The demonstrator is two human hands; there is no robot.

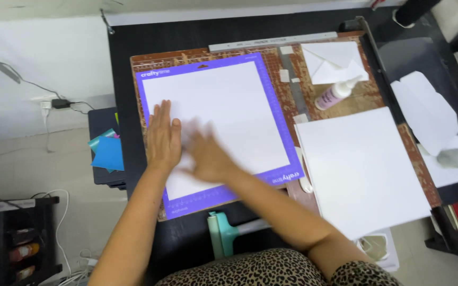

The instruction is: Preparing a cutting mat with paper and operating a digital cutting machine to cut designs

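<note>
Two hands flat on a white sheet

The left hand (164, 136) and blurred right hand (205, 156) lie open, palms down, on the white sheet (223, 114) covering a purple cutting mat (282, 143) on the dark surface (186, 34); a glue bottle (336, 92) lies nearby.

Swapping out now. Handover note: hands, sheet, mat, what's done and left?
Left hand: flat, palm down on the white sheet, near its left edge.
Right hand: also flat on the sheet, blurred by motion.
Sheet lies on the purple mat, inside its border, on the brown board.
Nearby: paper stack to the right, glue bottle behind it, teal roller at the near edge.
Done: sheet placed on mat.
Left: pressing down looks unfinished; roller untouched.
</note>
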